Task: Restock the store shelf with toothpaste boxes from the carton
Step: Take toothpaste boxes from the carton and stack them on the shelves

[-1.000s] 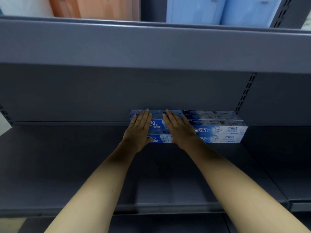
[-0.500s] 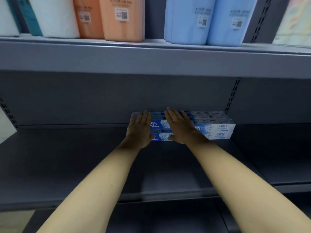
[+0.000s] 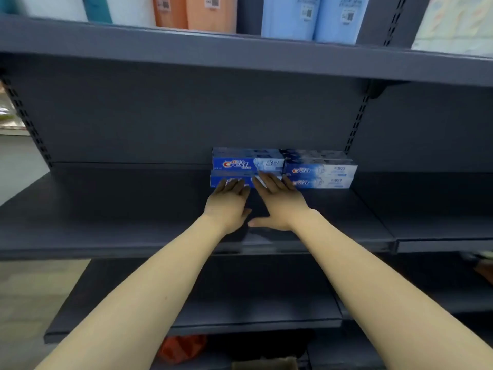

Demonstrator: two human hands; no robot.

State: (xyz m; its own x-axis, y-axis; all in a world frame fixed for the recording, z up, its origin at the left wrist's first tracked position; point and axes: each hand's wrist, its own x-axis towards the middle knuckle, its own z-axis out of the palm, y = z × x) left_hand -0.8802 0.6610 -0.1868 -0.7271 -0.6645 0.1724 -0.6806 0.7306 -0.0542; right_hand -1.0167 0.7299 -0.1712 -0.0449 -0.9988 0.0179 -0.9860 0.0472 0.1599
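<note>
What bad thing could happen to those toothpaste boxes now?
1. The left stack of toothpaste boxes is two high, and the left hand and right hand have flat fingers at the bottom box; a nudge might slide it and leave the top one crooked.
2. Pushing sideways could bump the right stack out of line.

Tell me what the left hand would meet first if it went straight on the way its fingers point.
The left hand points at the lower toothpaste box of the left stack; its fingertips look at or on the box's front face, so it would meet that first, though depth is unclear.
</note>
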